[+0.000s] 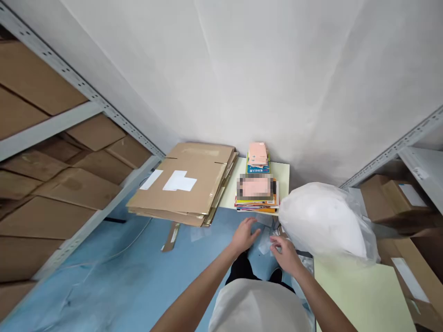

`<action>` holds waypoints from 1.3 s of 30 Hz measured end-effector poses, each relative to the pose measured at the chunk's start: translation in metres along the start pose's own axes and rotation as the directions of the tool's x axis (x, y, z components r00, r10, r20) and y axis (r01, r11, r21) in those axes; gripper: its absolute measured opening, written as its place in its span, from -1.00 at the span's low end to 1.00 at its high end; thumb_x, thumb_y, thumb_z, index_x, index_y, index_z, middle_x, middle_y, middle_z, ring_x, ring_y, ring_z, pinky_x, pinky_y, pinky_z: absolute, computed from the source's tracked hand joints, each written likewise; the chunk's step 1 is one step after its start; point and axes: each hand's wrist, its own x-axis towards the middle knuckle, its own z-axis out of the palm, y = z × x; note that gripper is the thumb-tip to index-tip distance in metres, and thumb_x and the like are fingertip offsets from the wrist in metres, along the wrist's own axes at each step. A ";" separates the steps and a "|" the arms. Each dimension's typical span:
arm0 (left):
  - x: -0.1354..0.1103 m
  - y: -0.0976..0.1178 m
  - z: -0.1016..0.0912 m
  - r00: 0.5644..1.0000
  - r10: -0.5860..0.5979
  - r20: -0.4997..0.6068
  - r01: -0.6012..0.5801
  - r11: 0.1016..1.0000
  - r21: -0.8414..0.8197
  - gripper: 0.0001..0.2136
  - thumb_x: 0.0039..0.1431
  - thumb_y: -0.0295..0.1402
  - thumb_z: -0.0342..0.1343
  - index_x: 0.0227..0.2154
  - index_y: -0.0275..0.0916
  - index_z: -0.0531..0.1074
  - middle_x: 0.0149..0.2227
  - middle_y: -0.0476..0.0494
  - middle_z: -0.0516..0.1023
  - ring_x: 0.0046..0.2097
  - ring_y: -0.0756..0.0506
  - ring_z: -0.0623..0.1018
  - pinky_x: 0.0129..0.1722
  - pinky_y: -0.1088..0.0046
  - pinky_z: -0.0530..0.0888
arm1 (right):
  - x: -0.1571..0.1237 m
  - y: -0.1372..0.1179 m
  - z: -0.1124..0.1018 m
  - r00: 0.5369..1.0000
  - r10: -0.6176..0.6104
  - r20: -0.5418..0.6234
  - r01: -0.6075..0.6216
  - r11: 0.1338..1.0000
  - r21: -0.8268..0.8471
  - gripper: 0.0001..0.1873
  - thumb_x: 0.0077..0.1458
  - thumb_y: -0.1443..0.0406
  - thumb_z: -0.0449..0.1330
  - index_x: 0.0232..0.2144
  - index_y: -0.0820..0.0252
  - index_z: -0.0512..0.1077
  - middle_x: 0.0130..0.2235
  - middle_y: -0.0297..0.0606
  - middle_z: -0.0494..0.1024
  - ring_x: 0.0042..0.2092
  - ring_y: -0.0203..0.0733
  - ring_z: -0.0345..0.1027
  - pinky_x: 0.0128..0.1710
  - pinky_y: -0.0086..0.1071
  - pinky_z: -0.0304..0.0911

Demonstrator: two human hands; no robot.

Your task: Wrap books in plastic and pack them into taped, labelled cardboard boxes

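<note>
My left hand hovers in front of the small table, its fingers apart and nothing in them. To its right, my right hand is also free, fingers loosely bent and spread. Just beyond both hands a stack of books lies at the table's near edge, its top blurred out by a mosaic. Behind it sits a blue book with a pile of small pink booklets on it. Flattened cardboard boxes with white labels cover the table's left part and overhang its edge.
A big white plastic bag bulges at the right, beside a pale yellow-green tabletop. Shelves with cardboard boxes line the left; more boxes stand at the right. A cardboard strip and a cable lie on the blue floor.
</note>
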 end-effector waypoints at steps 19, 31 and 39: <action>0.116 -0.079 -0.030 0.908 0.354 0.224 -0.419 0.799 0.431 -0.41 0.27 -0.52 -0.14 0.35 -0.08 0.12 0.38 -0.21 0.18 0.39 -0.26 0.15 0.27 -0.16 0.12 | 0.184 0.016 0.037 0.700 0.468 -0.539 -0.292 0.877 0.382 -0.47 -0.22 -0.05 0.27 -0.26 0.20 0.51 -0.21 -0.09 0.63 -0.14 0.05 0.51 -0.13 -0.17 0.38; 0.126 -0.082 -0.059 0.947 0.306 0.099 -0.319 0.854 0.412 -0.55 0.30 -0.18 0.03 0.22 -0.09 0.32 0.30 -0.26 0.33 0.29 -0.30 0.30 0.24 -0.11 0.18 | 0.187 -0.010 0.046 0.661 0.623 -0.418 -0.233 0.700 0.675 -0.55 -0.43 0.07 0.42 -0.47 0.15 0.41 -0.45 -0.30 0.59 -0.41 -0.15 0.50 -0.41 -0.33 0.39; 0.141 -0.098 -0.067 0.953 0.286 0.103 -0.304 0.875 0.376 -0.68 0.35 -0.33 -0.03 0.11 -0.07 0.41 0.22 -0.23 0.41 0.23 -0.22 0.35 0.16 0.11 0.34 | 0.159 -0.043 0.041 0.583 0.578 -0.570 -0.045 0.724 0.688 -0.43 -0.32 0.08 0.42 -0.27 0.08 0.27 -0.32 -0.37 0.58 -0.27 -0.15 0.53 -0.32 -0.31 0.47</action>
